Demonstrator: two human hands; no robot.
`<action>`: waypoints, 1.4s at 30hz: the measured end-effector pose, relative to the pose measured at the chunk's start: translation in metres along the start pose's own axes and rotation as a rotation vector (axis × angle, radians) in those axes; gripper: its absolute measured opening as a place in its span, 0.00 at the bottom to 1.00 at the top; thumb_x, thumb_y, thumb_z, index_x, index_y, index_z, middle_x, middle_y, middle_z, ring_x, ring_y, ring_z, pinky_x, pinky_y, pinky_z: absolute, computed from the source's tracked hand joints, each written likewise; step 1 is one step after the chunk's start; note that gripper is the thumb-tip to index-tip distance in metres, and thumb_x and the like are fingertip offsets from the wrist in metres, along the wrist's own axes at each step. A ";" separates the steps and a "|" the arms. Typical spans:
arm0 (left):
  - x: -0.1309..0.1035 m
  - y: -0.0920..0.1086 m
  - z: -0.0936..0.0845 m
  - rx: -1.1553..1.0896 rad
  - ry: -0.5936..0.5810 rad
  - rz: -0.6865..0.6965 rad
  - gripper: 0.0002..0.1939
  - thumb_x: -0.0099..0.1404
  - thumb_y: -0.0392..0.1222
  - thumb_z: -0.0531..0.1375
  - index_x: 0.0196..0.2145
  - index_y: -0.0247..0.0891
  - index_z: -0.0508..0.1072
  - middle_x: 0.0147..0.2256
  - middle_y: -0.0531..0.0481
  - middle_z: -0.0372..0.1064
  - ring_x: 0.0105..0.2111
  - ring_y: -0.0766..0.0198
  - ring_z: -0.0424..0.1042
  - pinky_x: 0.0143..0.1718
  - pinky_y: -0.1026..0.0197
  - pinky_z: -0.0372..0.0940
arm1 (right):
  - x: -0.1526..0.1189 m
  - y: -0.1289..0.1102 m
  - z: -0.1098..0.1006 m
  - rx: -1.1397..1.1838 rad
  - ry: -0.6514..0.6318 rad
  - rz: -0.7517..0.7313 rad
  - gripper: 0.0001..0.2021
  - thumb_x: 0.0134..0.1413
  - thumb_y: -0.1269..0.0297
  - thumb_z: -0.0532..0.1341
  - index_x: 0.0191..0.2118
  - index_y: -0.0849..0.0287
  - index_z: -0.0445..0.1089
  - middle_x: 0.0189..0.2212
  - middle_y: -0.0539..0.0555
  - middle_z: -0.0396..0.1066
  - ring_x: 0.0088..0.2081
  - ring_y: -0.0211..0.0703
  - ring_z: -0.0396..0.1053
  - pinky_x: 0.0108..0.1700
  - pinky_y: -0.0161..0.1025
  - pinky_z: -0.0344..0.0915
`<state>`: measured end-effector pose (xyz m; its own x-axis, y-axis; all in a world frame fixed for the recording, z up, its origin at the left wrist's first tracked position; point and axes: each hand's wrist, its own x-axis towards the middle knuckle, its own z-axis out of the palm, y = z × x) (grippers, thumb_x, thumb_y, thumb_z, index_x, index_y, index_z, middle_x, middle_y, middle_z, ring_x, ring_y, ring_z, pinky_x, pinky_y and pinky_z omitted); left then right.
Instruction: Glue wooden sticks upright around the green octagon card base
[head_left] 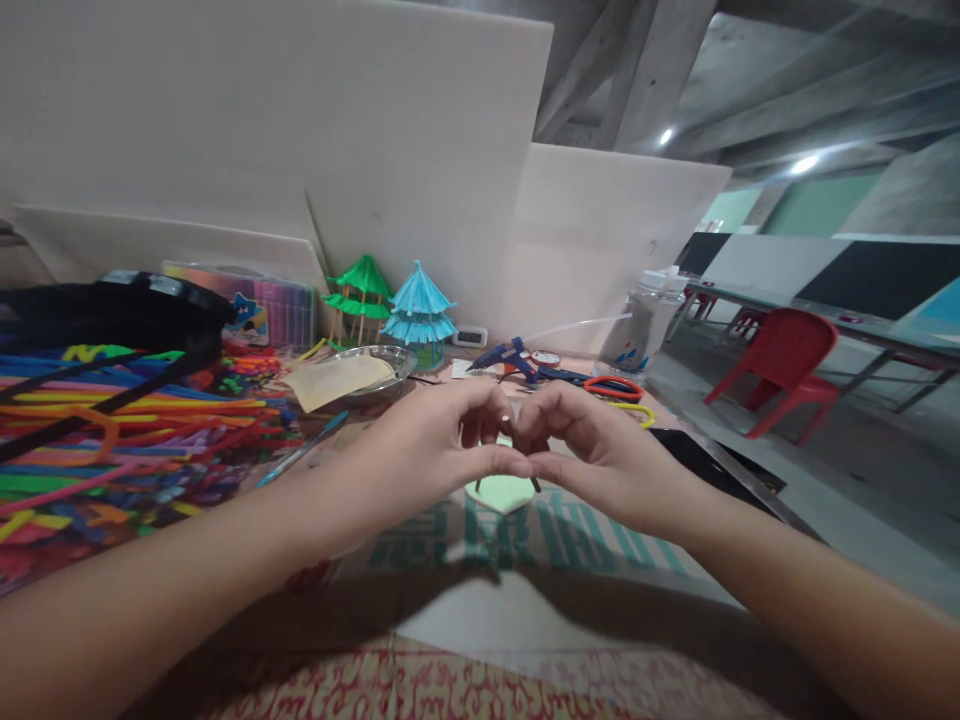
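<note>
My left hand [469, 435] and my right hand [581, 440] meet in front of me, fingertips curled in and thumbs nearly touching. Between them is a small model with brown posts [536, 485]; its pale green base [502, 494] has straight-cut edges and sits just below my thumbs. Both hands are closed around the upper part of the posts. My fingers cover most of that part, so how each post is gripped is hidden.
Behind stand a green pavilion model [366, 285] and a blue one [418, 305]. A metal plate [401, 372], blue glue gun [502, 357], red-handled scissors [611, 387] and plastic jar [637, 325] lie beyond my hands. Colourful pipe cleaners [150, 430] pile up at left.
</note>
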<state>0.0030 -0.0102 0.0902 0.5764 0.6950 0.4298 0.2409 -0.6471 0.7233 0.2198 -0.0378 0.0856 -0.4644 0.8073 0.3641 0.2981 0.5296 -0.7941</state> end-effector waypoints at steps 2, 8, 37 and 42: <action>0.000 -0.010 -0.005 0.089 0.042 -0.035 0.14 0.61 0.50 0.69 0.37 0.41 0.70 0.31 0.55 0.69 0.29 0.64 0.68 0.30 0.62 0.62 | 0.002 0.003 -0.005 -0.023 0.059 0.011 0.13 0.58 0.69 0.64 0.49 0.54 0.70 0.33 0.50 0.71 0.35 0.40 0.69 0.38 0.39 0.67; -0.016 -0.070 0.006 0.288 0.208 -0.032 0.41 0.60 0.55 0.69 0.63 0.41 0.57 0.60 0.37 0.62 0.59 0.47 0.65 0.59 0.44 0.62 | 0.005 0.026 -0.015 -0.038 0.296 0.101 0.07 0.57 0.59 0.64 0.35 0.57 0.73 0.36 0.54 0.74 0.38 0.44 0.70 0.43 0.44 0.66; -0.019 -0.103 0.030 0.331 -0.203 -0.051 0.45 0.64 0.60 0.61 0.69 0.37 0.51 0.70 0.35 0.51 0.69 0.41 0.53 0.69 0.38 0.51 | -0.019 0.068 0.038 -0.245 0.206 -0.059 0.08 0.67 0.63 0.57 0.34 0.55 0.63 0.30 0.49 0.69 0.31 0.39 0.65 0.36 0.38 0.62; -0.019 -0.103 0.029 0.340 -0.215 -0.074 0.43 0.64 0.60 0.61 0.69 0.39 0.53 0.69 0.36 0.53 0.69 0.40 0.53 0.68 0.36 0.50 | -0.018 0.067 0.039 -0.243 0.204 -0.057 0.07 0.67 0.64 0.57 0.34 0.56 0.64 0.30 0.49 0.69 0.31 0.38 0.65 0.36 0.38 0.62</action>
<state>-0.0100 0.0338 -0.0078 0.6895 0.6852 0.2346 0.5112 -0.6899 0.5125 0.2157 -0.0274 0.0066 -0.3170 0.7971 0.5139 0.4786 0.6022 -0.6390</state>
